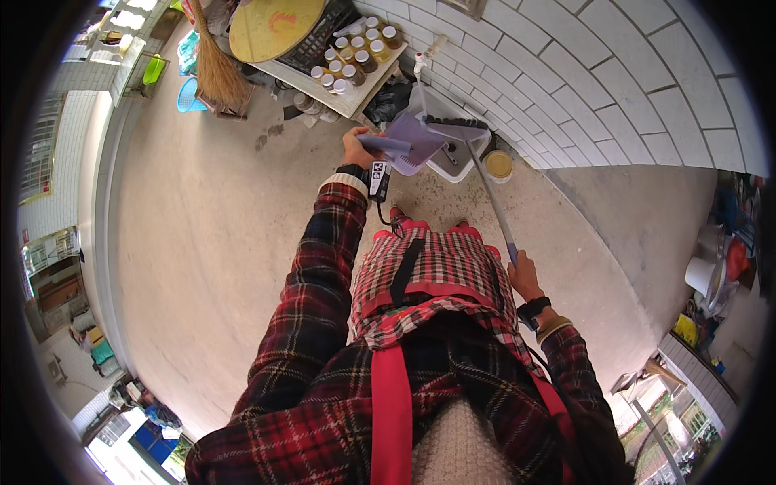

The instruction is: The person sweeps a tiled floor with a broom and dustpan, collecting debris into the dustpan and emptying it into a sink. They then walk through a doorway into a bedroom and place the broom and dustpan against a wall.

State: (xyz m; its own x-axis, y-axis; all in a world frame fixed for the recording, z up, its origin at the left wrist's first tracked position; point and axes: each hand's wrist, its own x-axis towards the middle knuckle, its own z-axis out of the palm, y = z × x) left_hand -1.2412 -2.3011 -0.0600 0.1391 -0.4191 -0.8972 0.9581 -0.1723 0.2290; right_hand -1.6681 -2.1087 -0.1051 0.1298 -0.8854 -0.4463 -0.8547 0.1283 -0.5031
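Observation:
My left hand [359,147] grips the thick grey-purple handle of a translucent purple dustpan [418,136], tilted over the left part of a white basin [462,171]. My right hand [525,276], lower right, holds the end of a long grey broom handle [494,197]. The purple broom head [458,130] lies over the basin with its dark bristles towards the wall, close to the dustpan. A tap [419,60] on the wall stands above the basin, and a thin stream seems to fall from it near the bristles. A dark drain shows in the basin's bottom.
Left of the basin, a low table [348,104] bears several lidded jars [354,54], a black crate [309,45] and a round yellow tray [276,27]. A straw broom [221,70] and blue basket [189,96] stand farther left. A yellow-lidded tub [499,165] sits right of the basin, by the tiled wall.

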